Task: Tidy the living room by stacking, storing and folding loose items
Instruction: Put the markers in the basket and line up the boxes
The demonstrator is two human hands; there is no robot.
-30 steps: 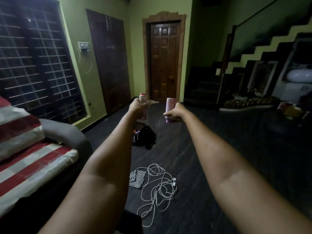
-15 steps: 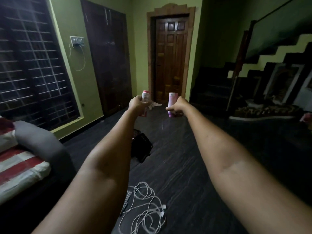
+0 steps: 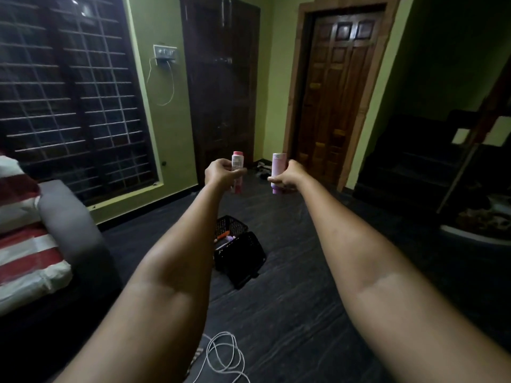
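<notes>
Bottles are held out at arm's length, one in each hand, likely being carried toward the black basket (image 3: 239, 255) on the dark floor (image 3: 318, 286) below them for storing. The left hand (image 3: 221, 174) has its fingers curled round a pink-capped white bottle (image 3: 236, 167), kept upright; the right hand (image 3: 287, 178) grips a pale pink bottle (image 3: 277, 168) the same way, so neither tips. That makes two bottles and one basket, which already holds a few small items, too dim to count. One white cable (image 3: 221, 357) lies loose on the floor nearer the person, and one striped cloth (image 3: 25, 244) covers the sofa (image 3: 69, 225) at the left.
</notes>
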